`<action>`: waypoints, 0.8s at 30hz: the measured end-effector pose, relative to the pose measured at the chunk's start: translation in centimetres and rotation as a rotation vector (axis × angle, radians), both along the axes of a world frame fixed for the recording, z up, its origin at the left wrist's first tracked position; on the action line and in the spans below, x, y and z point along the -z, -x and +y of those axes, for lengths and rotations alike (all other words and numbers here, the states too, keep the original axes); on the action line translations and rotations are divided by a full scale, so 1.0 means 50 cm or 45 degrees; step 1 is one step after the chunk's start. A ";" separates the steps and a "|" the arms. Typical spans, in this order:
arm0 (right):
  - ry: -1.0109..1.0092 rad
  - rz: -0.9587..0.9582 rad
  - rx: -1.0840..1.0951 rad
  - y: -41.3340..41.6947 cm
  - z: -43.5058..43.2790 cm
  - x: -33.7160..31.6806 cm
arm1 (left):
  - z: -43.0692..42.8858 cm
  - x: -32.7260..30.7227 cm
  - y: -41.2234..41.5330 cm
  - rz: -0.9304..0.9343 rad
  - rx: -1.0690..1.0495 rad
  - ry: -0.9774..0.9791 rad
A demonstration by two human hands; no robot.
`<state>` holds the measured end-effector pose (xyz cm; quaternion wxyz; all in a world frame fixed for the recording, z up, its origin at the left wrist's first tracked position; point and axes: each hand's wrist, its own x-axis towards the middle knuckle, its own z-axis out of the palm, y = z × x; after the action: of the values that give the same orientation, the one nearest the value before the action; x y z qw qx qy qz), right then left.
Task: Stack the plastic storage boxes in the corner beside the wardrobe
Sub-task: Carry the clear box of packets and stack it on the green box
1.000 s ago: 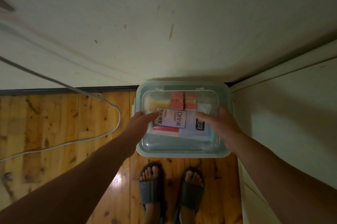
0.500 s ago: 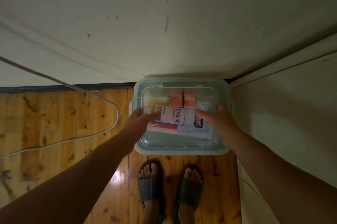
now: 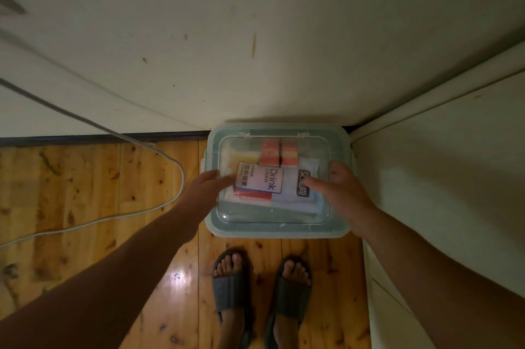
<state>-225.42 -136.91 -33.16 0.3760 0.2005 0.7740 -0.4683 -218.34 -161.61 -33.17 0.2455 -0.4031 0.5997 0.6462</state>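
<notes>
A clear plastic storage box (image 3: 279, 231) with a bluish lid sits in the corner, its back against the wall (image 3: 255, 50) and its right side against the white wardrobe (image 3: 440, 178). Through the lid I see a "Drink Straw" packet and orange-red packs. My left hand (image 3: 208, 192) lies flat on the lid's left part, fingers reaching over the packet. My right hand (image 3: 341, 192) rests flat on the lid's right part, thumb near the right rim. Neither hand wraps around the box. Whatever is under the box is hidden.
A white cable (image 3: 170, 192) loops across the wooden floor to the left of the box and runs up the wall. My feet in dark slippers (image 3: 231, 286) stand just in front of the box. A dark skirting board runs along the wall's foot.
Both hands stay on the lid in almost the same spots. The box has not visibly shifted; only the view has moved slightly.
</notes>
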 end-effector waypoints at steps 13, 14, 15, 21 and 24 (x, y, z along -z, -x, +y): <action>-0.091 0.049 -0.036 -0.020 0.000 -0.123 | -0.007 -0.092 -0.018 0.013 -0.040 0.066; -0.091 0.061 -0.041 -0.021 -0.002 -0.138 | -0.008 -0.103 -0.020 0.024 -0.042 0.062; -0.086 0.069 -0.048 -0.023 -0.004 -0.153 | -0.006 -0.115 -0.022 0.034 -0.043 0.057; -0.077 0.107 -0.084 -0.026 -0.017 -0.242 | 0.009 -0.194 -0.031 0.073 -0.067 0.034; -0.052 0.133 -0.076 -0.031 -0.018 -0.289 | 0.014 -0.238 -0.032 0.131 -0.107 0.062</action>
<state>-223.89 -137.81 -18.69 0.3447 0.1600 0.8076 -0.4510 -216.73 -160.90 -21.27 0.1771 -0.3998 0.6097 0.6611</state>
